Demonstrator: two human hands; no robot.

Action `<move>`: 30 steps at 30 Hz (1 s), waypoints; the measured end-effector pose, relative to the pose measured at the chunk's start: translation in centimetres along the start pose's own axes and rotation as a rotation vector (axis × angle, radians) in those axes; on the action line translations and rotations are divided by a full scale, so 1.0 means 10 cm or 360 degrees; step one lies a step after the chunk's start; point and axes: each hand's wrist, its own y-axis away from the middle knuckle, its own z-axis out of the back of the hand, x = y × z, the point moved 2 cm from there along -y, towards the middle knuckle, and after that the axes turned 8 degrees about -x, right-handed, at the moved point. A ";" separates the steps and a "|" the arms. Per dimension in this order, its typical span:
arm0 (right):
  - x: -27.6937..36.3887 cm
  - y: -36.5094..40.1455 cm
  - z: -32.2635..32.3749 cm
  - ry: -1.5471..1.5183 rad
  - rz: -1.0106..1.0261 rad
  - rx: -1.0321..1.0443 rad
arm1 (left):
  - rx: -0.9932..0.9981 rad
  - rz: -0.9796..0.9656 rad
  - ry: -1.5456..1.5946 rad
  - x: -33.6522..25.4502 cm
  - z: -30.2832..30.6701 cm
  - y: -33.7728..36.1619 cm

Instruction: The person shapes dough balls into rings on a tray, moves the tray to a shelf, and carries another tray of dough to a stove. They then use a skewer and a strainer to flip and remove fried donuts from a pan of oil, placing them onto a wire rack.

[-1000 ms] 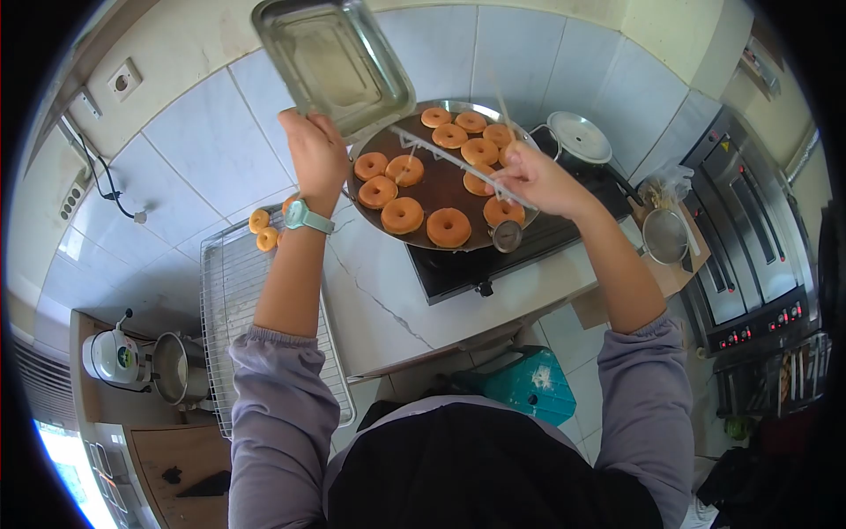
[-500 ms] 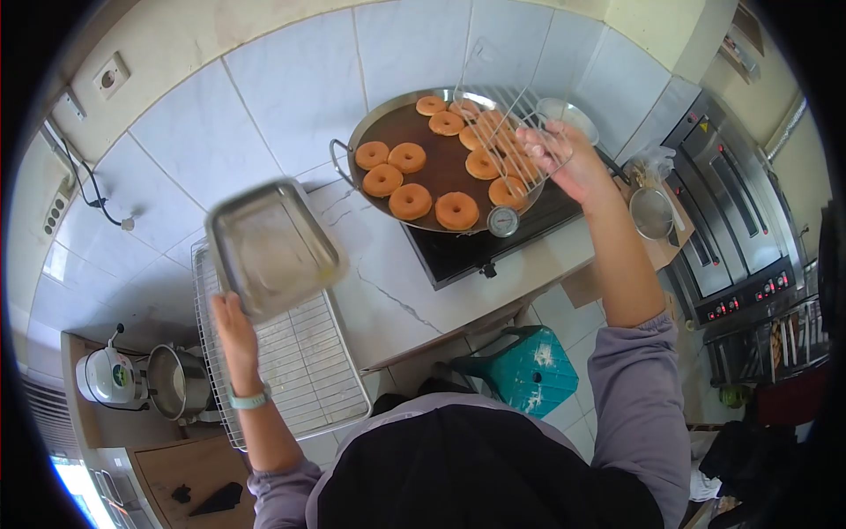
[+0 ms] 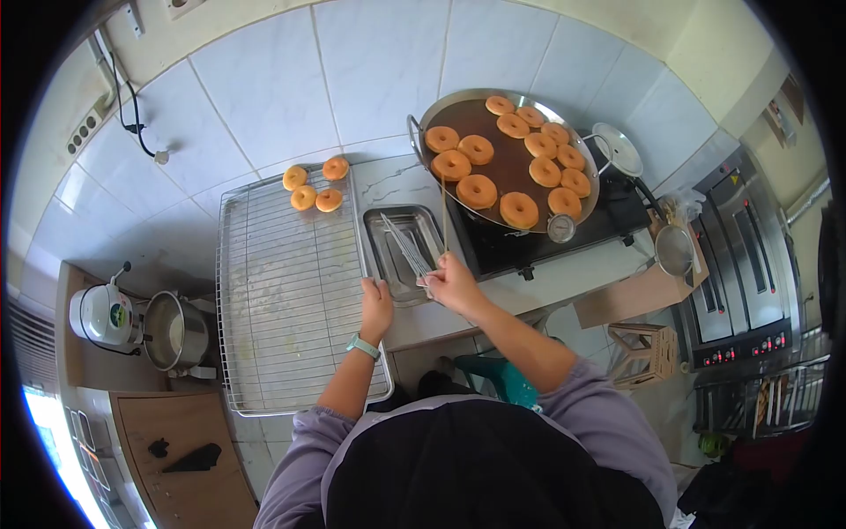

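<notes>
"How is the right grip (image 3: 455, 284)?"

"It is closed around a small wire rack (image 3: 407, 249) and a thin stick (image 3: 445, 212). The rack is held slanted over the steel tray (image 3: 384, 271), with the stick pointed toward the pan."

"And the left grip (image 3: 377, 307)?"

"It is placed at the tray's near left edge; how far it is closed cannot be told."

"Where is the tray set?"

"On the bench (image 3: 388, 179), between the large wire rack (image 3: 273, 291) and the stove (image 3: 485, 251). No doughnuts are seen in it."

"And the doughnuts?"

"Many browned doughnuts (image 3: 518, 210) are held in the wide pan (image 3: 498, 181), in dark oil, with a thermometer (image 3: 560, 228) at its rim. Four smaller ones (image 3: 303, 197) are grouped at the large rack's far end."
</notes>
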 end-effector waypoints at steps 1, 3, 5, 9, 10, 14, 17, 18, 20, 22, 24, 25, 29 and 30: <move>-0.19 -0.14 -0.08 0.0256 0.0124 -0.0082 | 0.0040 0.0034 -0.0013 0.03 0.00 -0.01; -0.61 -0.46 -0.20 0.0760 0.0381 -0.0243 | 0.0106 0.0180 0.0076 0.33 -0.08 -0.10; -0.61 -0.58 -0.30 0.0879 0.0568 -0.0313 | 0.0159 0.0326 0.0191 0.41 -0.09 -0.13; -0.58 -0.68 -0.38 0.0987 0.0689 -0.0273 | 0.0296 0.0442 0.0329 0.47 -0.13 -0.25; -0.56 -0.67 -0.39 0.0951 0.0819 -0.0342 | 0.0345 0.0418 0.0332 0.58 -0.16 -0.32; 0.50 -0.07 -0.24 0.1237 0.0791 -0.0070 | 0.0162 0.0155 0.0401 0.58 -0.12 -0.23; 1.54 0.40 0.23 0.1612 0.0820 -0.0303 | 0.0149 0.0377 0.0733 -0.07 0.35 0.05; 1.74 0.39 0.51 0.1670 0.0779 -0.0464 | 0.0158 0.0410 0.0778 -0.08 0.46 0.13; 1.89 0.24 1.13 0.1614 0.0899 -0.0896 | 0.0146 0.0477 0.0836 -0.04 0.73 0.34; 2.00 0.10 1.61 0.1928 0.0888 -0.1013 | 0.0066 0.0572 0.0867 0.10 0.97 0.57; 2.03 -0.04 1.79 0.2260 0.0791 -0.0976 | -0.0053 0.0682 0.0878 0.30 1.17 0.78; 1.96 -0.16 1.85 0.2355 0.0834 -0.0940 | -0.0108 0.0730 0.0873 0.37 1.26 0.88; 1.66 -0.76 1.90 0.2667 0.0880 -0.0811 | -0.0266 0.0820 0.0888 0.41 1.49 1.08; 1.65 -0.87 1.87 0.2690 0.0822 -0.0774 | -0.0284 0.0815 0.0900 0.42 1.51 1.10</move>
